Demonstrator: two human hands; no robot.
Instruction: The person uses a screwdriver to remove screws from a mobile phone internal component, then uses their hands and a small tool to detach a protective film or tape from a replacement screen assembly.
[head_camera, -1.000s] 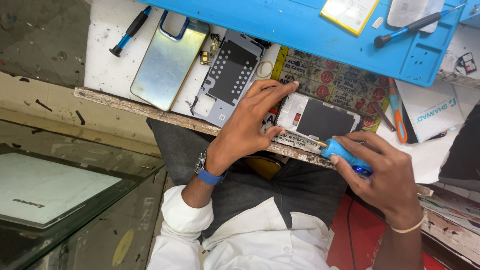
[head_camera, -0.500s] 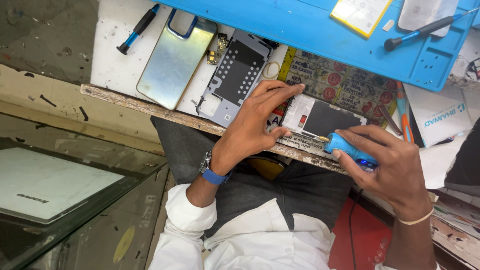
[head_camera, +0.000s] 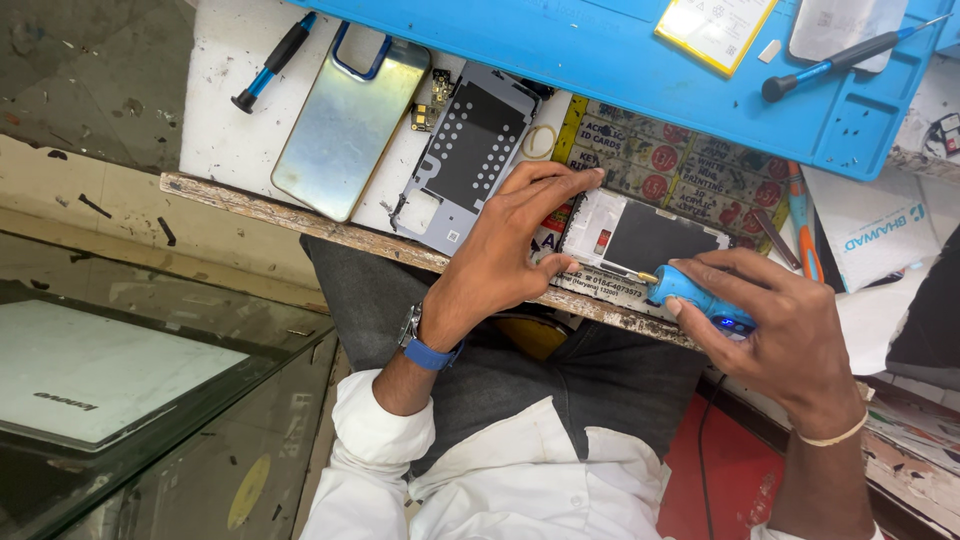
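Fingers (head_camera: 560, 185) of my left hand (head_camera: 500, 255) stay spread, pressing the opened phone (head_camera: 640, 240) at the bench edge as before; my right hand (head_camera: 780, 330) keeps its clenched grip on the blue electric screwdriver (head_camera: 695, 295), tip still at the phone's lower edge; nothing has shifted.

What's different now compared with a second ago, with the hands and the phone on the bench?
Very little. The left hand still steadies the opened phone at the bench edge, and the right hand still holds the blue electric screwdriver, tip at the phone's near edge. Only the view has shifted slightly. The phone back cover and grey midframe have not moved.
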